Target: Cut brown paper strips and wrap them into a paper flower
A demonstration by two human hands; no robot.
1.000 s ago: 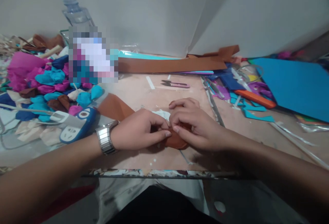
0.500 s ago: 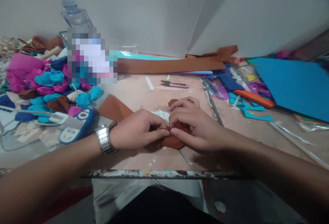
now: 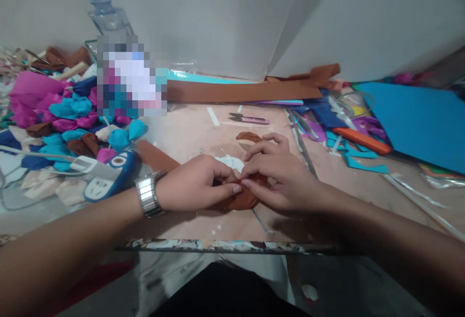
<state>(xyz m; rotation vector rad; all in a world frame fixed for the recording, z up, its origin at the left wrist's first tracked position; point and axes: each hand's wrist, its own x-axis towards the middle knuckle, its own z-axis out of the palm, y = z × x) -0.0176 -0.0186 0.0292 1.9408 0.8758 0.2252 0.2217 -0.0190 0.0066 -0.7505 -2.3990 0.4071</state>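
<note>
My left hand (image 3: pixel 203 183) and my right hand (image 3: pixel 274 174) meet over the table, thumbs and fingertips pinching a piece of brown crepe-like paper (image 3: pixel 244 199). Its lower part shows beneath my thumbs; the rest is hidden by my fingers. Just behind my fingertips lies a crumpled white piece (image 3: pixel 231 163). A small curved brown scrap (image 3: pixel 249 136) lies beyond my right fingers. Behind my left wrist a larger brown sheet (image 3: pixel 156 156) rests partly covered.
Pink-handled thread snips (image 3: pixel 249 118) lie past my hands. A long brown strip (image 3: pixel 240 92) runs along the back. Blue, pink and brown paper bundles (image 3: pixel 69 123) and a power strip (image 3: pixel 112 176) are at left. An orange cutter (image 3: pixel 363 140) and a blue sheet (image 3: pixel 417 118) lie at right.
My right fingers have lifted and drawn back a little from the small brown scrap. The brown sheet behind my left wrist has shifted left. Both hands keep their pinch.
</note>
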